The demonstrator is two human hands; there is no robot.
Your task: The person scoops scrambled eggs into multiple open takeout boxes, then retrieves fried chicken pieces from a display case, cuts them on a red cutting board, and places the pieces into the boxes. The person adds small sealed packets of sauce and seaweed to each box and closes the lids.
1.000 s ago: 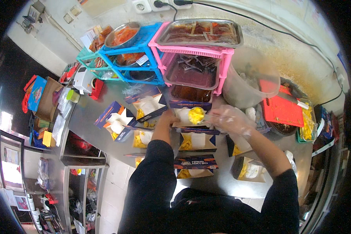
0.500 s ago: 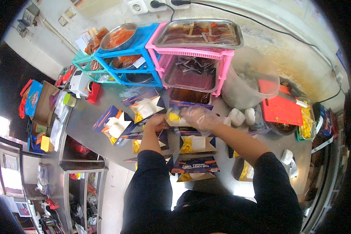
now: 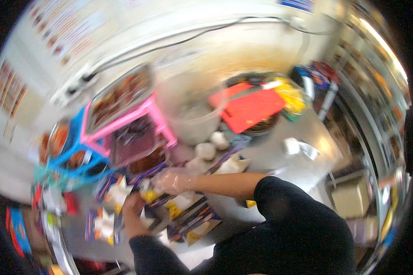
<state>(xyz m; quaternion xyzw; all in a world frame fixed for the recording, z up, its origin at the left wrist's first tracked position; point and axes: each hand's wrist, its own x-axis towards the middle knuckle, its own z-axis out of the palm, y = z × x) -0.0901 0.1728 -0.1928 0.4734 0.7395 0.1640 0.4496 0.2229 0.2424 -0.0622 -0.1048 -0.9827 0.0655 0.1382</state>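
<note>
My left hand (image 3: pixel 133 207), bare and blurred, has its fingers curled on the near left side of an open dark-blue printed food box. Yellow pieces (image 3: pixel 149 196) lie in that box. Over its right part is my right hand (image 3: pixel 175 181) in a clear plastic glove; motion smears its fingers, and what lies under them is hidden. Around my hands stand several more such boxes, among them a left box (image 3: pixel 104 225) and a back-left box (image 3: pixel 118 194), with white blocks and yellow food. Two white rounded lumps (image 3: pixel 205 151) sit behind my right hand.
A pink rack (image 3: pixel 147 107) with metal trays stands at the back, beside a blue rack (image 3: pixel 71 160). Right of them are a translucent tub (image 3: pixel 192 110) and a red cutting board (image 3: pixel 254 110). A yellow-filled bag (image 3: pixel 289 96) and a white lump (image 3: pixel 291 145) lie farther right on the steel table (image 3: pixel 307 169).
The view has swung to the right and tilted, so the racks and table sit farther left and the picture is blurred. Both hands remain at the same box.
</note>
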